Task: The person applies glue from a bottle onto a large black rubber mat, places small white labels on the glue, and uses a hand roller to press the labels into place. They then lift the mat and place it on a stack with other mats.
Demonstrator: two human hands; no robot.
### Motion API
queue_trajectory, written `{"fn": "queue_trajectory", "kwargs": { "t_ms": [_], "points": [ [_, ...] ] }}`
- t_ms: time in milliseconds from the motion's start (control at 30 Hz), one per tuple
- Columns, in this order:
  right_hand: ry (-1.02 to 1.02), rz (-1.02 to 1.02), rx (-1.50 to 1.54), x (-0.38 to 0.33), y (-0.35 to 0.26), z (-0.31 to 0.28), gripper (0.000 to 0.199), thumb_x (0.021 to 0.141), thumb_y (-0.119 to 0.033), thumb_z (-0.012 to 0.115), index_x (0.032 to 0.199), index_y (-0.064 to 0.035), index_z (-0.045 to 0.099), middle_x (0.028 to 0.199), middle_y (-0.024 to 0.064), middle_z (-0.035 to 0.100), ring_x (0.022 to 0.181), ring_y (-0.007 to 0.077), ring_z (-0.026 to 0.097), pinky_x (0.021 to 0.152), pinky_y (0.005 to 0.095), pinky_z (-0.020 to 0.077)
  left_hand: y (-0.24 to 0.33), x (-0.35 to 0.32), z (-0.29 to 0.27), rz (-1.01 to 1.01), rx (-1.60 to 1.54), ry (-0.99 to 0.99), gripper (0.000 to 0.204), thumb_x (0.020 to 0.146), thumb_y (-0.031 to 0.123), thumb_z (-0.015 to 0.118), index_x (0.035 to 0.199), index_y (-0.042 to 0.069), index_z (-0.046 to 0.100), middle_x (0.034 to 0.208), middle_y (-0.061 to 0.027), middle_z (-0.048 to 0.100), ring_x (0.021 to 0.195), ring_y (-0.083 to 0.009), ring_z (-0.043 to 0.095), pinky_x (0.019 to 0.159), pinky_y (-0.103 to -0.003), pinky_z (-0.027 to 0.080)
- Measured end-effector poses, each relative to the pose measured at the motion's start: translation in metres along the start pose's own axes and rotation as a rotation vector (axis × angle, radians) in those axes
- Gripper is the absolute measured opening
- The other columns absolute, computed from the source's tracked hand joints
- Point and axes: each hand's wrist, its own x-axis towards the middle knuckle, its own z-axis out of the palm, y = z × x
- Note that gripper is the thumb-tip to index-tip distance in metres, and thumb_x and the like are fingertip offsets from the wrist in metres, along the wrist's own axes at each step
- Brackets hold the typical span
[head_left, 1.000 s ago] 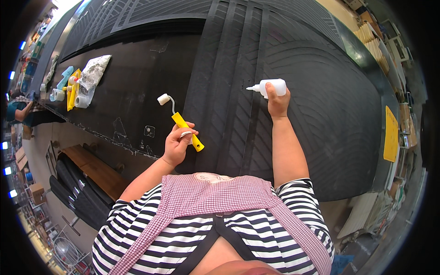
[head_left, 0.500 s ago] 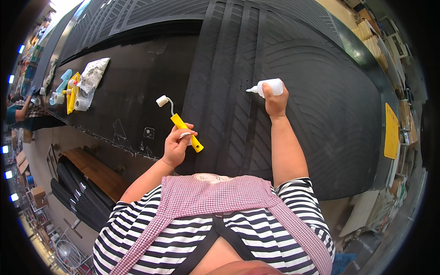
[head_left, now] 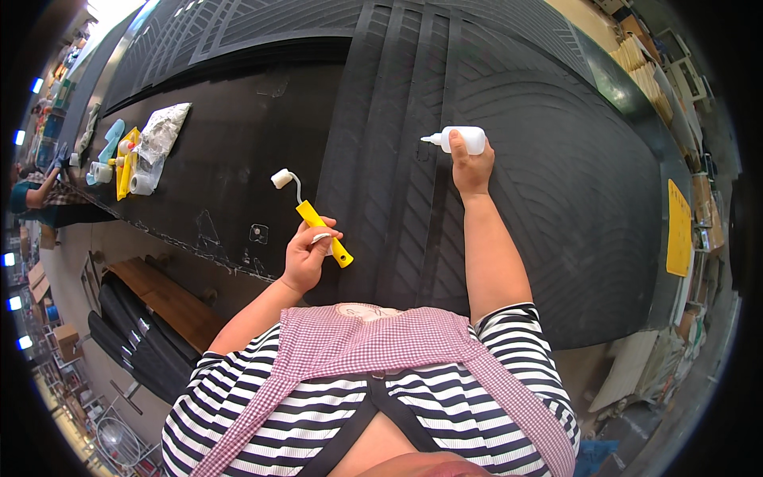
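Note:
In my right hand [head_left: 474, 168] is a white squeeze bottle [head_left: 467, 141], tipped on its side with its narrow nozzle pointing left. It hangs over a black panel [head_left: 540, 207] with raised stripes and curved grooves; whether the nozzle touches the panel I cannot tell. A small outlined mark [head_left: 424, 153] shows on the panel just below the nozzle. My left hand [head_left: 305, 256] is closed round the yellow handle of a small paint roller [head_left: 310, 213], and a bit of white material sits between the same fingers. The roller's white head points up and away, over the dark tabletop.
At the far left of the dark tabletop [head_left: 238, 143] lie a clear plastic bag [head_left: 163, 131], a yellow packet [head_left: 123, 171] and white rolls. A yellow sheet [head_left: 678, 228] is on the right edge. Dark padded rolls [head_left: 143, 342] stand below left. Another person [head_left: 48, 195] works beyond.
My right hand and the bottle have moved slightly away from me and to the left. My left hand with the roller has hardly moved.

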Motion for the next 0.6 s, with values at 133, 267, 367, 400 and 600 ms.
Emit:
{"fn": "queue_trajectory", "kwargs": {
  "t_ms": [133, 267, 367, 400, 600],
  "points": [
    [0.013, -0.009, -0.053, -0.0008, 0.0011, 0.0002, 0.034, 0.084, -0.031, 0.076, 0.089, 0.0016, 0.068, 0.081, 0.0119, 0.073, 0.073, 0.0229, 0.072, 0.069, 0.0349, 0.0554, -0.0021, -0.0003, -0.0015, 0.006, 0.021, -0.002, 0.014, 0.099, 0.009, 0.059, 0.104, 0.004, 0.071, 0.120, -0.0100, 0.057, 0.101, -0.0192, 0.064, 0.092, -0.030, 0.050],
    [0.057, 0.008, -0.012, -0.0010, 0.0044, -0.0024, 0.033, 0.085, -0.030, 0.076, 0.090, 0.0014, 0.067, 0.080, 0.0116, 0.073, 0.072, 0.0223, 0.072, 0.069, 0.0342, 0.0553, 0.0007, -0.0001, 0.0007, 0.008, -0.002, -0.004, 0.013, 0.100, 0.008, 0.059, 0.104, 0.003, 0.071, 0.120, -0.0102, 0.057, 0.101, -0.0192, 0.065, 0.092, -0.030, 0.051],
    [0.052, 0.017, 0.047, -0.0018, 0.0063, -0.0034, 0.032, 0.085, -0.029, 0.075, 0.090, 0.0012, 0.067, 0.079, 0.0111, 0.073, 0.071, 0.0214, 0.071, 0.068, 0.0333, 0.0549, 0.0002, 0.0000, 0.0005, 0.010, -0.006, -0.005, 0.013, 0.100, 0.008, 0.059, 0.104, 0.003, 0.070, 0.120, -0.0102, 0.057, 0.101, -0.0193, 0.065, 0.092, -0.030, 0.051],
    [0.048, 0.025, 0.077, -0.0022, 0.0061, -0.0034, 0.032, 0.085, -0.029, 0.075, 0.090, 0.0011, 0.068, 0.079, 0.0109, 0.073, 0.070, 0.0211, 0.071, 0.068, 0.0331, 0.0548, -0.0003, 0.0000, 0.0003, 0.010, -0.007, -0.004, 0.013, 0.100, 0.008, 0.059, 0.104, 0.003, 0.070, 0.120, -0.0101, 0.057, 0.101, -0.0192, 0.066, 0.092, -0.030, 0.051],
    [-0.041, -0.055, -0.019, -0.0030, 0.0000, -0.0038, 0.027, 0.084, -0.026, 0.075, 0.085, 0.0002, 0.068, 0.075, 0.0090, 0.071, 0.067, 0.0198, 0.069, 0.065, 0.0324, 0.0534, -0.0032, 0.0001, -0.0018, 0.023, 0.040, -0.006, 0.013, 0.100, 0.008, 0.059, 0.104, 0.004, 0.071, 0.120, -0.0101, 0.057, 0.100, -0.0191, 0.065, 0.091, -0.030, 0.051]
  ]
}}
